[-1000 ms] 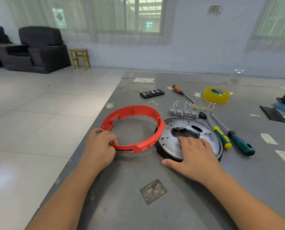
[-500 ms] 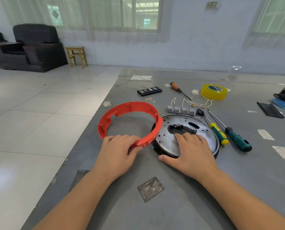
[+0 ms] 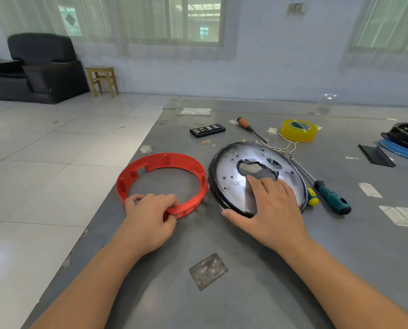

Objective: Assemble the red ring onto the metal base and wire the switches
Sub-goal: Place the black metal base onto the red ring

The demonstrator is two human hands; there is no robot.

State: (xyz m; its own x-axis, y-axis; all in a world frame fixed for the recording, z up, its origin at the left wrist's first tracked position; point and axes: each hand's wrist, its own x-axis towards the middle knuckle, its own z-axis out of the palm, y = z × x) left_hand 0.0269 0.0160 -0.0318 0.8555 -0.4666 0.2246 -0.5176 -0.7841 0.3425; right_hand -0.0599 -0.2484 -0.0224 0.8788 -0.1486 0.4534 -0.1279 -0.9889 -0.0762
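Left hand (image 3: pixel 148 217) gripping red ring's (image 3: pixel 162 162) near edge, right hand (image 3: pixel 269 210) flat — tilting metal base (image 3: pixel 229 176)

The round red plastic ring (image 3: pixel 162 179) looks matt and smooth. The round metal base (image 3: pixel 257 179) is polished and glossy, throwing back a bright glare, with a dark rim. The grey table (image 3: pixel 245 293) has a dull, scuffed surface, with a rough, worn patch (image 3: pixel 208 271) near the front. The yellow tape roll (image 3: pixel 297 130) is shiny and translucent. The green screwdriver handle (image 3: pixel 333 200) looks like matt rubbery plastic, its shaft bare metal.
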